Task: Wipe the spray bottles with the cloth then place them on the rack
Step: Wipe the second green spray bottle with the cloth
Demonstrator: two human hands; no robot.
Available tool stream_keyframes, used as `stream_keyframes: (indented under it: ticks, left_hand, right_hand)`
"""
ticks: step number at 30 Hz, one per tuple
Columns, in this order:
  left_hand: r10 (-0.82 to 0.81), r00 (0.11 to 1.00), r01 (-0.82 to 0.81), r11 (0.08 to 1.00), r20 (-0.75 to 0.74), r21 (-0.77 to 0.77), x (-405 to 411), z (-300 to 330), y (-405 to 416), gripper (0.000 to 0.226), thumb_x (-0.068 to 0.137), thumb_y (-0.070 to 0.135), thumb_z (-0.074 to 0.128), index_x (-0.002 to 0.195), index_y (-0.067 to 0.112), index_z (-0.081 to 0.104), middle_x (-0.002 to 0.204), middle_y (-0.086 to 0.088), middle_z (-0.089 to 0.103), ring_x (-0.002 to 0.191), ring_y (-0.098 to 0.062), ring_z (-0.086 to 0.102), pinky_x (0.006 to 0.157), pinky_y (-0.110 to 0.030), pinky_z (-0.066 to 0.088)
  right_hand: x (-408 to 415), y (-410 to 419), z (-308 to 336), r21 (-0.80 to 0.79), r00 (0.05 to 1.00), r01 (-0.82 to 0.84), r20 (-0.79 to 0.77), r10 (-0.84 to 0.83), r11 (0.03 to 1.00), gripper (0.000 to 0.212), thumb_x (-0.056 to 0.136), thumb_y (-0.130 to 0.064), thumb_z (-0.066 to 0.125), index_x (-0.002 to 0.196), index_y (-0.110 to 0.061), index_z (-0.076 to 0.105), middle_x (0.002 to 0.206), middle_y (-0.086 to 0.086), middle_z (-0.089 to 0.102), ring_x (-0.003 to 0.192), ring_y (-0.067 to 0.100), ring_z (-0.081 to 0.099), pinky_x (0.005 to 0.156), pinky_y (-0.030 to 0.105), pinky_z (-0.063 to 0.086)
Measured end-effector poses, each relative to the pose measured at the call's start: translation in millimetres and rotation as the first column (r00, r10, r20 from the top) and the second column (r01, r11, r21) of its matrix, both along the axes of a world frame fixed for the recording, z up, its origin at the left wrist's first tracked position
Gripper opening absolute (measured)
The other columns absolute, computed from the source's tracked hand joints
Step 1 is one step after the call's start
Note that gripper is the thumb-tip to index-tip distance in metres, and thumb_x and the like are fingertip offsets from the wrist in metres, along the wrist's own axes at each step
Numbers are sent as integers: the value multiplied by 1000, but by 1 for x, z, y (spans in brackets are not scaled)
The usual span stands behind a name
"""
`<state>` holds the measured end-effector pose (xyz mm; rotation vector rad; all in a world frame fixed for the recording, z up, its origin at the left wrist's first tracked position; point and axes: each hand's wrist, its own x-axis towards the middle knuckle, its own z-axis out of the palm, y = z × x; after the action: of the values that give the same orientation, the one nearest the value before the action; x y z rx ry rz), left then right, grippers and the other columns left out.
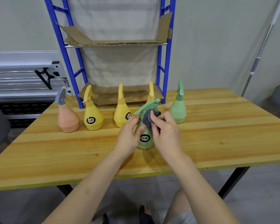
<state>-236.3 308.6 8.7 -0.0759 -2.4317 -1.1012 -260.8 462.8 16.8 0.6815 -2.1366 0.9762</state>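
A green spray bottle stands on the wooden table in front of me. My left hand grips its body from the left side. My right hand pinches a dark grey cloth against the bottle's neck, just under the green trigger head. Behind stand a pink bottle with a grey head, two yellow bottles, a third yellow bottle mostly hidden behind the held one, and another green bottle.
A blue metal rack stands at the table's far edge, with cardboard sheets on its lower shelf and upper shelf. A white radiator-like unit is at the left. A pole leans at the right.
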Motion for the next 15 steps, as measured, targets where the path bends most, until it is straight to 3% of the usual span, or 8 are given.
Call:
stream_keyframes:
  ticks: [4, 8, 11, 15]
  left_hand:
    - [14, 1000, -14, 1000, -6, 16, 1, 0, 2, 52, 101, 24, 61, 149, 8, 47, 152, -4, 49, 142, -11, 40, 117, -26, 29]
    - [-8, 999, 11, 997, -42, 76, 2, 0, 1, 49, 100, 28, 62, 146, 12, 53, 146, -1, 56, 137, -14, 49, 117, -40, 39]
    - [-55, 996, 62, 992, -67, 114, 3, 1, 0, 44, 98, 17, 65, 141, 14, 58, 135, 3, 63, 127, -9, 55, 111, -37, 44]
    - [-46, 995, 55, 993, -91, 106, 4, -1, 1, 40, 97, 12, 65, 138, 13, 61, 134, 2, 64, 128, -10, 56, 112, -36, 44]
  right_hand:
    - [0, 14, 1, -7, 998, -18, 58, 19, 1000, 29, 97, -18, 65, 124, -25, 73, 93, -6, 51, 82, 14, 55, 68, 40, 54]
    - [8, 12, 18, -51, 996, -7, -91, 3, 999, 31, 98, -17, 64, 126, -26, 72, 100, -3, 55, 91, 15, 57, 66, 28, 50]
    - [5, 2, 17, 60, 994, 12, -114, -5, 998, 32, 98, -18, 65, 127, -29, 71, 99, -4, 53, 90, 15, 53, 58, 34, 51]
    - [6, 5, -1, 77, 997, -32, -70, 38, 997, 35, 98, -16, 63, 129, -30, 69, 98, -5, 51, 87, 18, 52, 53, 41, 50]
